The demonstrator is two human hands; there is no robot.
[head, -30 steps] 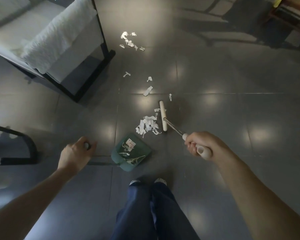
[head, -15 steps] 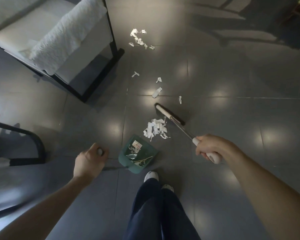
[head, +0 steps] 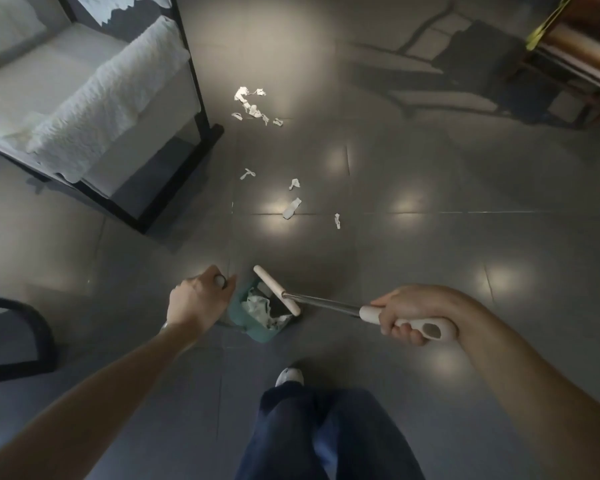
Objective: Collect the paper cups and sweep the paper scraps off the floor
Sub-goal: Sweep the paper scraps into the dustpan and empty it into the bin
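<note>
The right hand (head: 407, 315) grips the broom handle (head: 420, 328); the left hand (head: 200, 299) clasps the green dustpan's (head: 257, 330) post. Beyond the dustpan, paper scraps (head: 253, 105) look featherlight and flutter-prone: sweep gently.

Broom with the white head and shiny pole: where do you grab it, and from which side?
Grab the broom with the white head and shiny metal pole by its thick cream plastic grip at the near end, coming from above with fingers wrapped around, as the right hand does. That end is fat and shaped for a palm; the pole slants down to the green plastic dustpan.
</note>
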